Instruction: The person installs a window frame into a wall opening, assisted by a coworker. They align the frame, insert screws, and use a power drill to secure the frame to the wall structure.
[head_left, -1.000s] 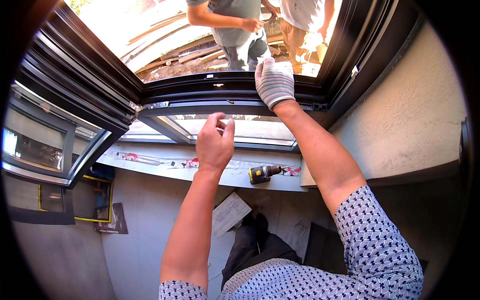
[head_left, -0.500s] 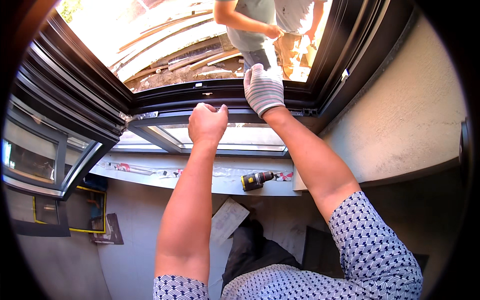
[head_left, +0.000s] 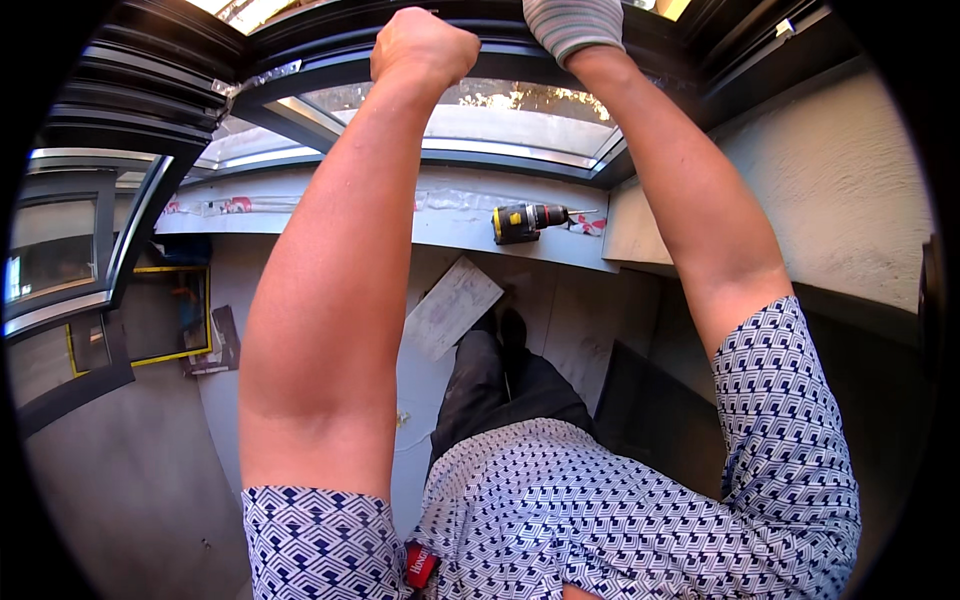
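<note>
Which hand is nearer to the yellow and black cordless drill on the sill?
Right. The gloved right hand is on the dark window frame almost above the yellow and black cordless drill; the bare left hand is further left.

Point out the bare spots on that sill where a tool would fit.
Free: the sill between the left forearm and the drill. Its left end carries red-marked strips; the right end, by the drill bit, is crowded with scraps.
</note>
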